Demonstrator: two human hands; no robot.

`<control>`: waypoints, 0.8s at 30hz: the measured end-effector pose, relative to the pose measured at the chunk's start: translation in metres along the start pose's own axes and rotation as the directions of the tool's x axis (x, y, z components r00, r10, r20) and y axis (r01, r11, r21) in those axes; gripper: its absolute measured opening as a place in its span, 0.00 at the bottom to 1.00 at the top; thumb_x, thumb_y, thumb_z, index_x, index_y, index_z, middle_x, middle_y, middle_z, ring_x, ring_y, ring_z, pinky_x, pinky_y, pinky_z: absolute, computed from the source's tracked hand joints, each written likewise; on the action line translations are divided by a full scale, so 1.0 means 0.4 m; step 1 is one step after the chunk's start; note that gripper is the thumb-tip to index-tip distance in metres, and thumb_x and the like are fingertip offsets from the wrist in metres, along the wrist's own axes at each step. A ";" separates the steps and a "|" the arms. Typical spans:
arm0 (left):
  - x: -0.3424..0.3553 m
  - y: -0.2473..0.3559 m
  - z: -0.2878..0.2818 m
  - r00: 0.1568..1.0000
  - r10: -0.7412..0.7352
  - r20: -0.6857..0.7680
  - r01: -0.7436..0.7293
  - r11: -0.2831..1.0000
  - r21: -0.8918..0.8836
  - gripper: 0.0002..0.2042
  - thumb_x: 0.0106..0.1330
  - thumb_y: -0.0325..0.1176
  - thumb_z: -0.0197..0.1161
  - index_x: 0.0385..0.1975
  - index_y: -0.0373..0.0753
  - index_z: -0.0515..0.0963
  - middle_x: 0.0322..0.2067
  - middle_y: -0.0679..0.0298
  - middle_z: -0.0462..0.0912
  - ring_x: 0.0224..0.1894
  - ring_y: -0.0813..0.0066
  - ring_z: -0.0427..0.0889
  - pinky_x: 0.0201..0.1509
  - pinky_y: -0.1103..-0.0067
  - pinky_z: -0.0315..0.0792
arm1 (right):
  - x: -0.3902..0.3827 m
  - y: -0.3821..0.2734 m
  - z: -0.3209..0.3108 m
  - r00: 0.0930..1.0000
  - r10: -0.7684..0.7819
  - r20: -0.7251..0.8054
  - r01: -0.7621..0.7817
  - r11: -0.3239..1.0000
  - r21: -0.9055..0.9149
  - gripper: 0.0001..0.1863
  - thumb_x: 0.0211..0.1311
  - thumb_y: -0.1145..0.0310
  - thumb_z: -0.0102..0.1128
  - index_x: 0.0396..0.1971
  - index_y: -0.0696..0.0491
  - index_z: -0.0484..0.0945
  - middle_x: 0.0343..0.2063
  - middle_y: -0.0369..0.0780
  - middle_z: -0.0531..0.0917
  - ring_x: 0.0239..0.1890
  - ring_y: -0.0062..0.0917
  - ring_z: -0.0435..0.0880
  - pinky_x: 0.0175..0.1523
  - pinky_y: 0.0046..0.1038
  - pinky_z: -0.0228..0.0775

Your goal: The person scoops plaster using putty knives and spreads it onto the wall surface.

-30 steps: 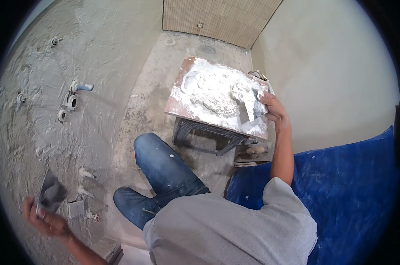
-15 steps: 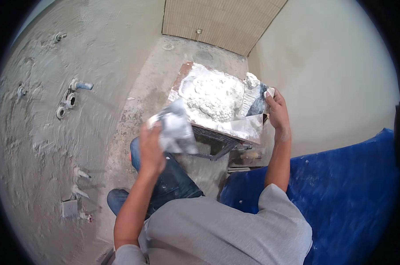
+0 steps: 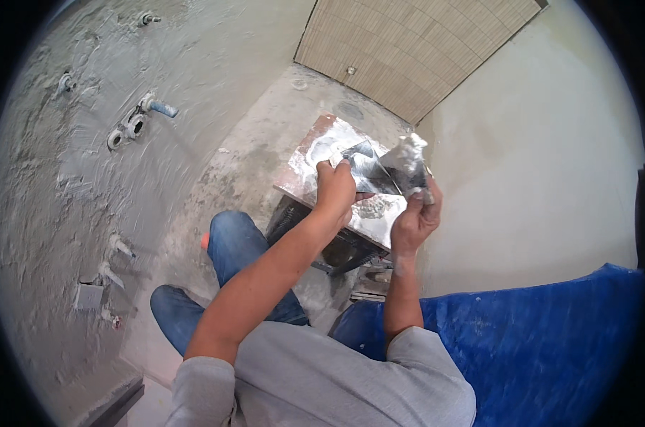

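My left hand (image 3: 334, 191) is closed round a broad metal scraper (image 3: 367, 167), its shiny blade smeared white. This blade extends rightward over the board and meets or nearly meets the other scraper; contact is unclear. In my right hand (image 3: 416, 220) is a second broad scraper (image 3: 401, 162), tilted up, with a lump of white plaster (image 3: 412, 146) at its far end. Beneath both hands lies a reddish-brown board (image 3: 294, 178) coated with white plaster. The blades and my left hand hide its middle.
A dark crate (image 3: 285, 219) supports the board. Pipe stubs (image 3: 159, 107) jut from the rough left wall. A tiled wall section (image 3: 408, 50) stands ahead, a smooth wall (image 3: 529, 164) at right. Blue sheeting (image 3: 529, 341) hangs at lower right; my bent knees (image 3: 233, 231) are near the crate.
My left hand has swung right with its scraper, from beside the board to over it. My right hand has come nearer and inward, bringing the two blades together. The view has shifted.
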State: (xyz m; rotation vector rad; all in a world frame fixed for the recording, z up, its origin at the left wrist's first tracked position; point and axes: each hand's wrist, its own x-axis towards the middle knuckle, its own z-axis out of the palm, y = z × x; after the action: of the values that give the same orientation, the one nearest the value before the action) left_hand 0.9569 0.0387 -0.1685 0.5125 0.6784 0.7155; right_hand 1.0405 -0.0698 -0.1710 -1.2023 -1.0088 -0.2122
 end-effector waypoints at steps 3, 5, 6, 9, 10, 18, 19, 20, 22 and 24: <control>0.004 0.024 -0.007 1.000 0.013 0.022 -0.013 1.000 0.014 0.18 0.75 0.31 0.45 0.60 0.32 0.53 0.56 0.45 0.65 0.49 0.55 0.80 0.36 0.63 0.86 | -0.016 0.002 0.010 0.973 -0.154 0.170 0.175 0.978 -0.112 0.21 0.67 0.87 0.51 0.58 0.59 0.77 0.52 0.47 0.84 0.57 0.35 0.82 0.63 0.33 0.71; 0.003 0.031 -0.018 0.999 0.020 0.038 -0.020 1.000 0.004 0.18 0.74 0.31 0.45 0.59 0.32 0.53 0.55 0.44 0.67 0.48 0.55 0.81 0.34 0.64 0.86 | -0.017 0.003 0.010 0.950 -0.178 0.257 0.232 0.953 -0.197 0.22 0.65 0.89 0.52 0.57 0.59 0.78 0.52 0.47 0.84 0.57 0.36 0.83 0.63 0.33 0.71; 0.004 0.034 -0.023 0.999 0.020 0.038 -0.020 1.000 -0.003 0.16 0.75 0.31 0.46 0.58 0.32 0.57 0.53 0.47 0.71 0.46 0.56 0.82 0.35 0.64 0.86 | -0.020 0.000 0.008 0.943 -0.166 0.288 0.239 0.941 -0.240 0.21 0.66 0.88 0.52 0.56 0.59 0.78 0.52 0.47 0.84 0.57 0.34 0.82 0.63 0.32 0.70; 0.010 0.052 -0.035 0.999 0.027 0.029 -0.026 0.999 -0.028 0.13 0.75 0.30 0.46 0.56 0.34 0.65 0.48 0.52 0.78 0.41 0.60 0.85 0.36 0.65 0.86 | -0.019 -0.006 -0.003 0.933 -0.117 0.339 0.238 0.910 -0.339 0.21 0.64 0.89 0.53 0.55 0.59 0.80 0.52 0.46 0.85 0.57 0.34 0.83 0.63 0.32 0.71; 0.010 0.057 -0.039 0.999 0.033 0.032 -0.031 0.999 -0.043 0.13 0.75 0.30 0.46 0.55 0.34 0.66 0.47 0.52 0.79 0.40 0.61 0.85 0.36 0.66 0.85 | -0.018 -0.007 -0.010 0.932 -0.098 0.349 0.232 0.901 -0.368 0.22 0.62 0.90 0.53 0.55 0.58 0.80 0.51 0.45 0.85 0.56 0.34 0.83 0.63 0.32 0.71; 0.003 0.088 -0.064 0.994 0.073 0.080 -0.065 0.993 -0.094 0.13 0.76 0.31 0.47 0.56 0.36 0.68 0.46 0.54 0.82 0.42 0.64 0.86 0.39 0.67 0.84 | 0.027 0.033 -0.105 0.910 -0.075 0.407 0.311 0.771 -0.556 0.19 0.62 0.85 0.55 0.50 0.55 0.83 0.46 0.45 0.86 0.49 0.37 0.85 0.54 0.34 0.76; 0.005 0.092 -0.069 0.991 0.088 0.096 -0.081 0.994 -0.075 0.13 0.76 0.31 0.48 0.56 0.36 0.69 0.46 0.55 0.82 0.42 0.64 0.86 0.39 0.68 0.84 | 0.031 0.044 -0.112 0.943 -0.036 0.330 0.220 0.813 -0.540 0.16 0.65 0.84 0.54 0.49 0.56 0.83 0.45 0.45 0.87 0.49 0.36 0.85 0.53 0.34 0.76; 0.007 0.095 -0.074 0.987 0.113 0.118 -0.106 0.992 -0.062 0.13 0.76 0.31 0.48 0.56 0.36 0.69 0.46 0.55 0.82 0.42 0.64 0.86 0.39 0.68 0.84 | 0.038 0.056 -0.118 0.968 0.007 0.252 0.127 0.848 -0.514 0.14 0.68 0.82 0.54 0.48 0.56 0.83 0.45 0.44 0.87 0.49 0.34 0.85 0.53 0.34 0.76; 0.007 0.095 -0.089 0.983 0.026 0.181 -0.031 0.999 0.025 0.13 0.76 0.32 0.49 0.56 0.37 0.66 0.48 0.56 0.80 0.43 0.64 0.85 0.38 0.66 0.83 | 0.062 0.075 -0.138 0.934 0.354 0.052 -0.337 0.918 -0.208 0.13 0.76 0.73 0.49 0.52 0.58 0.79 0.45 0.41 0.86 0.48 0.29 0.85 0.53 0.33 0.77; 0.007 0.091 -0.097 0.971 -0.053 0.234 0.032 0.995 0.092 0.13 0.76 0.33 0.49 0.56 0.38 0.65 0.49 0.56 0.80 0.43 0.65 0.85 0.38 0.66 0.83 | 0.109 0.113 -0.129 0.899 0.427 0.094 -0.426 0.809 0.405 0.14 0.78 0.70 0.46 0.54 0.59 0.76 0.46 0.40 0.85 0.46 0.28 0.85 0.54 0.32 0.77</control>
State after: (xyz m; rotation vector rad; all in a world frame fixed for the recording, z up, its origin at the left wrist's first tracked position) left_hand 0.9157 0.0720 -0.1728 0.6508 0.4973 0.5748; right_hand 1.1211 -0.0799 -0.1696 -0.9979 -0.7056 0.3488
